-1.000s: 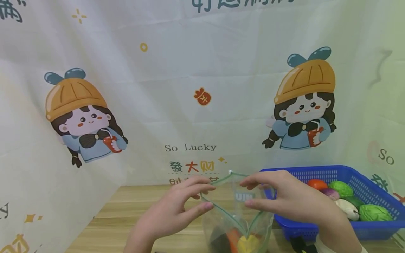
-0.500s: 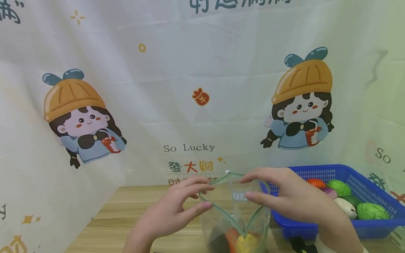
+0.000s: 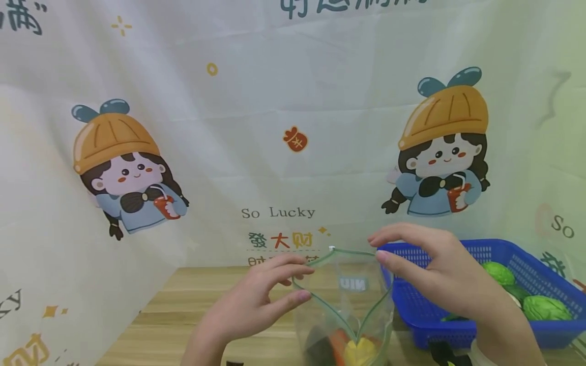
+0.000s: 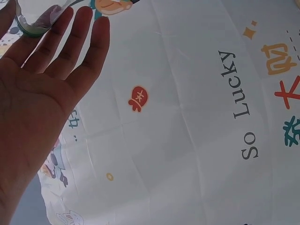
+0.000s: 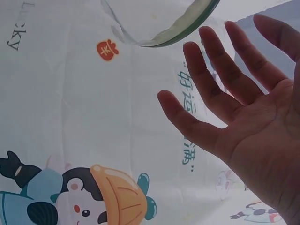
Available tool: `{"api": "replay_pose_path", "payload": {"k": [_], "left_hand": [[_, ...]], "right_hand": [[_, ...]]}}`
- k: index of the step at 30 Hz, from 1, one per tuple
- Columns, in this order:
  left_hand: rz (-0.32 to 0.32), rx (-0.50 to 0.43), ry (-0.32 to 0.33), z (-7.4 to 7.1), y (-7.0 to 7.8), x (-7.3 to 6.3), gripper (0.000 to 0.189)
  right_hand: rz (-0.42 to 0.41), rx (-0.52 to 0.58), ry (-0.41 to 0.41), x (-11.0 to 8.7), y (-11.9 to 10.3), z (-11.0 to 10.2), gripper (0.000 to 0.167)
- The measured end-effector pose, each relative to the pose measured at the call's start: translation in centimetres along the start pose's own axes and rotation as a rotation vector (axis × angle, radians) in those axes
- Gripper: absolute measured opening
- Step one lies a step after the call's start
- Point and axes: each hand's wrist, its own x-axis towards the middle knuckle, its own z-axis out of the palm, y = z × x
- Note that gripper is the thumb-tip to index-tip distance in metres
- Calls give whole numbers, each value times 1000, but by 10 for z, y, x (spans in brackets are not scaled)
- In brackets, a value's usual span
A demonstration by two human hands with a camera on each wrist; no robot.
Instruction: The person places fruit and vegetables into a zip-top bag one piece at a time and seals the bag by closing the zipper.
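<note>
A clear zip bag [image 3: 343,310] with a green-edged mouth stands upright on the wooden table, its mouth spread wide. Inside it are a dark item, an orange item and a yellow item [image 3: 360,352]. My left hand [image 3: 252,300] is at the bag's left rim, thumb and fingers apart around the edge; the left wrist view shows the rim between thumb and index finger. My right hand [image 3: 450,274] is raised just right of the mouth, fingers spread and holding nothing. The right wrist view shows the bag's rim [image 5: 187,29] apart from those fingers.
A blue plastic basket [image 3: 439,330] stands at the right, partly behind my right arm, with green vegetables such as a cabbage [image 3: 547,308] in it. A printed cloth [image 3: 220,152] hangs behind the wooden table [image 3: 183,315]. A black item [image 3: 234,363] shows at the bottom edge.
My right hand has moved right and up, away from the bag's rim. My left hand has stayed at the left rim. The bag's mouth remains spread.
</note>
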Motion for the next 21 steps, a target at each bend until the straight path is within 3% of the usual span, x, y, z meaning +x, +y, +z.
{"api": "replay_pose_path", "payload": {"k": [8, 13, 17, 21], "left_hand": [[-8, 15, 11, -4, 0, -3, 35], [-1, 8, 5, -3, 0, 0, 34], [13, 2, 10, -2, -1, 0, 33], [9, 0, 17, -1, -2, -4, 33]], "right_hand": [[-18, -8, 46, 6, 1, 0, 30], [106, -57, 3, 31, 18, -12, 18], [233, -98, -167, 76, 46, -21, 19], [301, -187, -435, 108, 91, -19, 24]]}}
